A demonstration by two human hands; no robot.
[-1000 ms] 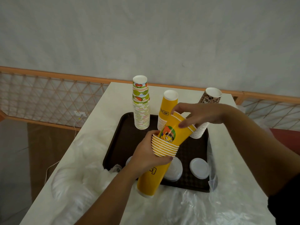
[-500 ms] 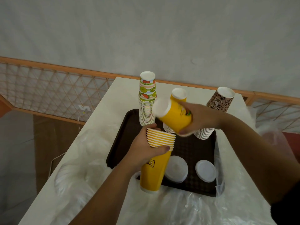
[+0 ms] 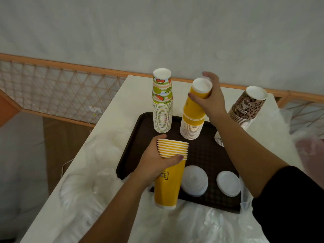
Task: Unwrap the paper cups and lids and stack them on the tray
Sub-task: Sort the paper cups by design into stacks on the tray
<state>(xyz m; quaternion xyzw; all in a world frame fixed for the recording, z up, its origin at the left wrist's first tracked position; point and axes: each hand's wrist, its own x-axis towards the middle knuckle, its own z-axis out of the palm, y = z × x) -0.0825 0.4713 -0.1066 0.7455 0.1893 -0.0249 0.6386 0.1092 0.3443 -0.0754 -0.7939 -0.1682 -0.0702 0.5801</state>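
My left hand [image 3: 154,162] grips a nested bunch of yellow cups [image 3: 169,174], rims up, above the near edge of the dark brown tray [image 3: 133,148]. My right hand [image 3: 209,100] grips an upside-down yellow cup [image 3: 198,95] set on top of the yellow stack [image 3: 192,127] at the tray's back. To that stack's left stands a fruit-print cup stack [image 3: 162,106]. A brown leopard-print stack [image 3: 245,109] leans at the right. Two white lid piles [image 3: 194,181] [image 3: 228,183] lie on the tray's near part.
Crumpled clear plastic wrap [image 3: 91,181] lies on the white table left of and in front of the tray, and more wrap [image 3: 306,137] at the right. An orange lattice railing [image 3: 57,92] runs behind the table. The table's left edge drops to the floor.
My right hand pulled one yellow cup off the bunch in my left hand, turned it upside down, carried it back and set it onto the yellow stack. My left hand stayed put.
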